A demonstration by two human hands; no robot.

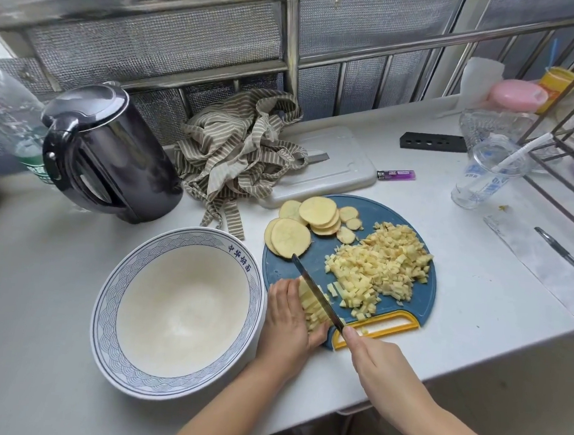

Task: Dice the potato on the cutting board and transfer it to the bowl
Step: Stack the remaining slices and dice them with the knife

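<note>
**White desk [478,301] below a window grille [155,45]: dicing potato**

A blue cutting board [379,209] lies on the desk. On its near-left part the left hand [287,323], grip curled, clamps a stack of potato strips [314,308]. The right hand [377,365], grip closed round the handle, holds the knife [317,293] with its blade against those strips. Diced potato [381,262] is heaped on the board's centre and right, and round slices [317,212] lie at its far-left edge. The bowl [107,306] stands just left of the board, and a kettle [105,148] stands farther to its left.
</note>
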